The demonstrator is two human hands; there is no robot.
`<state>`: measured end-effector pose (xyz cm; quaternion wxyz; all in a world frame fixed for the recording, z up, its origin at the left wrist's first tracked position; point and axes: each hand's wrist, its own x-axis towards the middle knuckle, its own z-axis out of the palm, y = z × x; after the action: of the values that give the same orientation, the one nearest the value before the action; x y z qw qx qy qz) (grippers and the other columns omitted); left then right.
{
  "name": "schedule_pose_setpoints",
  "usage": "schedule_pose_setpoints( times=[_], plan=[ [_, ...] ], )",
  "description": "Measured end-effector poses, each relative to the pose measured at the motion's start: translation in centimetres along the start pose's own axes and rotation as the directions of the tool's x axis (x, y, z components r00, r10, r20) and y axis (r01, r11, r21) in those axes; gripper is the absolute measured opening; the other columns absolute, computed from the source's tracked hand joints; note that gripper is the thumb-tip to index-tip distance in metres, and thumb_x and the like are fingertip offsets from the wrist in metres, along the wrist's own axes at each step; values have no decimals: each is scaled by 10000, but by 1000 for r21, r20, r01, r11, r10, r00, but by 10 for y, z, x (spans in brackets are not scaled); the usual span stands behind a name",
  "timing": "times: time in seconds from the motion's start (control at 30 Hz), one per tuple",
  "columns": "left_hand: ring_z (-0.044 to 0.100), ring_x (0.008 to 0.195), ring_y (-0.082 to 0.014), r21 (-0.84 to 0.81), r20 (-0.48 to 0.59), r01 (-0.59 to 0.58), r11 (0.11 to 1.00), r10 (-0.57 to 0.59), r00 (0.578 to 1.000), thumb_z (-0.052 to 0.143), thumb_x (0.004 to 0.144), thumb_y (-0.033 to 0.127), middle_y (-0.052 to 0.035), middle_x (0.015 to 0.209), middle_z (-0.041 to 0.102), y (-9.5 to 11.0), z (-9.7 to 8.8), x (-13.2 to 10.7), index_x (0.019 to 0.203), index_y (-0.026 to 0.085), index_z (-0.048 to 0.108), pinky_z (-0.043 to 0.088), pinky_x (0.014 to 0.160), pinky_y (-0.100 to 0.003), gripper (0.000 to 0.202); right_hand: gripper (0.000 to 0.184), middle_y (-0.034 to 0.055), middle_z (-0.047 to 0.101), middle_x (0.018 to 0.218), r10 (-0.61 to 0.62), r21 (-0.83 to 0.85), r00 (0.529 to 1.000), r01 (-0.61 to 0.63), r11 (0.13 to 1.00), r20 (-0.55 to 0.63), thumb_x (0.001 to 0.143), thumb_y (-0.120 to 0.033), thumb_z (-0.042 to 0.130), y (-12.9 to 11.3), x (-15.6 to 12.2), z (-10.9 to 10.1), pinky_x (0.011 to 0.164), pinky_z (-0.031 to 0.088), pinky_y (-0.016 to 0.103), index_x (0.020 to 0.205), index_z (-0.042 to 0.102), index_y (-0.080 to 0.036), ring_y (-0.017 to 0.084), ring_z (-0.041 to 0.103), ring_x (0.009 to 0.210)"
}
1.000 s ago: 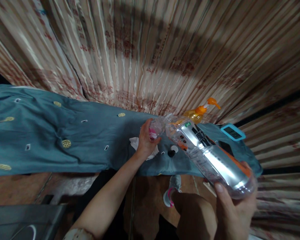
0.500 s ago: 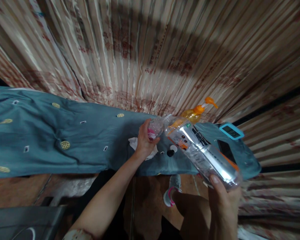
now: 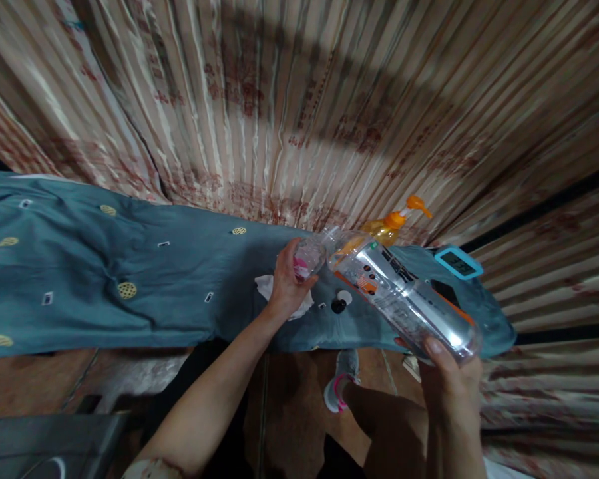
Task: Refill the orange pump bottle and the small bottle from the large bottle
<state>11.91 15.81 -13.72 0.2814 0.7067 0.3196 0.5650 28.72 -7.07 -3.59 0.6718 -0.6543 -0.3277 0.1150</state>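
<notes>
Head camera, looking down over the person's forearms at a counter draped with a teal cloth that carries small yellow and white patches.

The left hand is wrapped around a small clear bottle with a pink label, holding it just above the cloth near the middle of the counter; the fingers curl round its side. The right hand is clamped on the base of a large clear bottle, thumb pressed on the upper side. This large bottle lies tilted, base low and towards the person, neck raised and pointing left. Its mouth sits right at the top of the small bottle; whether the two touch cannot be told. A printed label with orange and black marks runs along its side.

Under the left hand lies a crumpled white tissue. Just right of that hand, on the cloth, rest a black cap and a white cap, side by side. Behind the large bottle stands an orange pump bottle, and to its right a turquoise digital clock lies on the cloth. A striped curtain hangs behind the counter. Below the counter edge, a grey and pink shoe shows on the floor.
</notes>
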Motion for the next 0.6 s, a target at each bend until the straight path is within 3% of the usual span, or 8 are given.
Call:
schedule_pose_setpoints(
  times=[0.1, 0.23, 0.43, 0.6],
  plan=[
    [633, 1344, -340, 2, 4, 27, 1000, -27, 1000, 880, 787, 294, -142, 1491, 618, 2, 0, 0, 1545, 258, 411, 511, 1159, -544, 892, 789, 121, 676, 1272, 44, 61, 998, -46, 997, 40, 721, -475, 888, -6, 8, 2, 799, 644, 442, 1427, 631, -233, 263, 680, 988],
    [631, 1355, -344, 2, 5, 33, 999, -33, 999, 871, 776, 250, -145, 1504, 609, 3, -1, 0, 1537, 260, 404, 506, 1164, -549, 892, 832, 158, 654, 1369, 62, 92, 995, -69, 993, 78, 696, -488, 894, -2, 23, -1, 795, 656, 489, 1444, 634, -234, 284, 712, 967],
    [638, 1344, -343, 1, 13, 14, 1000, -14, 1000, 873, 818, 350, -163, 1504, 607, 2, -1, 0, 1548, 247, 390, 516, 1150, -531, 881, 862, 160, 682, 1327, 110, 109, 988, -122, 987, 112, 636, -502, 915, 9, 36, -10, 708, 666, 483, 1413, 650, -241, 262, 727, 813],
    [633, 1347, -342, 5, 8, 31, 1000, -31, 999, 876, 805, 310, -155, 1502, 610, 4, -2, 0, 1550, 249, 407, 507, 1161, -540, 882, 702, 143, 696, 1270, 66, 126, 996, -74, 989, 68, 714, -473, 883, 3, 21, 0, 710, 660, 432, 1338, 691, -216, 248, 710, 879]
  ],
)
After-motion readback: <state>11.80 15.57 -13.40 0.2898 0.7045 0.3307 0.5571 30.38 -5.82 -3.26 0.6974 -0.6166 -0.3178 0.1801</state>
